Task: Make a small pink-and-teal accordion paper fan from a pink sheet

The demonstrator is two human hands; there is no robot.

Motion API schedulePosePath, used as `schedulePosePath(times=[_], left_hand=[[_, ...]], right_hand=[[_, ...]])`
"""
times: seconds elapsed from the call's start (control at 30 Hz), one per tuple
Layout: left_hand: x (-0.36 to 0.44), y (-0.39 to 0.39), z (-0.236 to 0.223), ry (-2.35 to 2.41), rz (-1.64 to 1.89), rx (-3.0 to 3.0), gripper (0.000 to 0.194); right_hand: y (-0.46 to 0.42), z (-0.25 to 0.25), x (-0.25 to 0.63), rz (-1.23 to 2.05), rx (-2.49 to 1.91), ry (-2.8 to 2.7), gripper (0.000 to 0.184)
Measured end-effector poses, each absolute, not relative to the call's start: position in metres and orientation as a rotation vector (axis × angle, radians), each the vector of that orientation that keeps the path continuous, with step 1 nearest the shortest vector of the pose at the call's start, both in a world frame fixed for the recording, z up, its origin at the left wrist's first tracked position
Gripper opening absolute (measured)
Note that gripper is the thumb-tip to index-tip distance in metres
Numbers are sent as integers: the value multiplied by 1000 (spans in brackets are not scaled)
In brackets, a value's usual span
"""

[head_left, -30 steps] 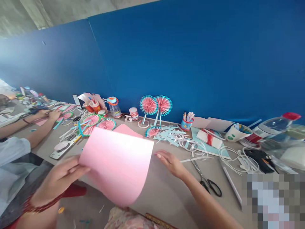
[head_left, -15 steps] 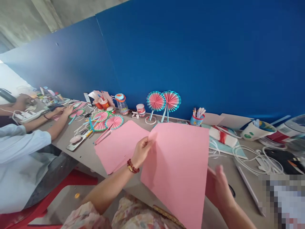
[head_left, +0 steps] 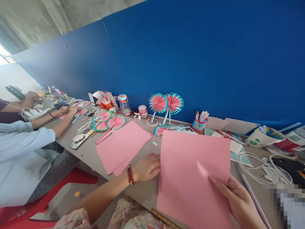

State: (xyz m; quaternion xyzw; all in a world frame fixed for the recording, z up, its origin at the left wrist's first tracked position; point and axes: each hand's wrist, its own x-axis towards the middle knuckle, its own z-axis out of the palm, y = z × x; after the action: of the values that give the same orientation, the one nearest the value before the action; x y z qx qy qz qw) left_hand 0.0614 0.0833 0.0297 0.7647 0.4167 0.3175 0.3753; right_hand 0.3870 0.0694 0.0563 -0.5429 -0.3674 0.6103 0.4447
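A large pink paper sheet (head_left: 190, 165) is tilted up over the table in front of me. My right hand (head_left: 234, 194) grips its right side, thumb on the front face and fingers behind, making a small crease by the thumb. At the sheet's left edge is my left hand (head_left: 146, 168), wearing a red beaded bracelet, palm down with loosely bent fingers. Its fingertips are hidden behind the edge, and no grip on the paper shows. Left of that hand lies a loose stack of pink paper (head_left: 121, 144) on the table.
Pleated paper fans (head_left: 175, 103) stand against the blue partition (head_left: 190, 57); more fans (head_left: 116, 122) lie left. A pen cup (head_left: 199, 122) stands behind the sheet. White cables (head_left: 254, 165) and a pale stick (head_left: 254, 200) lie right. A co-worker's hands (head_left: 72, 110) work at far left.
My left hand has come down from the sheet's upper left edge towards the table. My right hand, open beside the sheet before, now pinches its right side. The sheet has shifted right.
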Motion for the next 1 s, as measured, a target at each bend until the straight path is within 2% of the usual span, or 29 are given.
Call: schedulePosePath(times=[0.1,0.17,0.3,0.5,0.57,0.6,0.67,0.7,0.8,0.87,0.93,1.0], left_hand=[[50,76,20,1020,327,2481,62],[42,73,15,1084,145,2664,73],[28,63,10,1281,91,2741,91],[8,26,17,1586,-1,2640,92],[2,15,30,1638,22,2588,87],[-1,12,38,1663,50,2554,78],[-8,12,57,1780,146,2430,47],[-11,14,66,1848,225,2346,43],[-13,28,83,1821,606,2090,45],[-5,38,84,1552,821,1931,60],[10,47,79,1252,922,1755,71],[27,54,73,1078,937,1550,70]], right_hand=[[62,59,392,1542,-1386,-886,55],[58,61,392,1569,-1407,-904,51],[51,61,395,1572,-1432,-880,43],[48,57,401,1518,-1397,-654,38],[46,57,400,1522,-1403,-633,37],[45,58,399,1520,-1407,-644,37],[43,59,394,1489,-1412,-688,38],[42,60,391,1468,-1411,-712,38],[43,64,380,1422,-1368,-746,38],[46,65,371,1444,-1297,-735,39],[50,66,361,1486,-1225,-710,41],[55,65,352,1545,-1197,-693,42]])
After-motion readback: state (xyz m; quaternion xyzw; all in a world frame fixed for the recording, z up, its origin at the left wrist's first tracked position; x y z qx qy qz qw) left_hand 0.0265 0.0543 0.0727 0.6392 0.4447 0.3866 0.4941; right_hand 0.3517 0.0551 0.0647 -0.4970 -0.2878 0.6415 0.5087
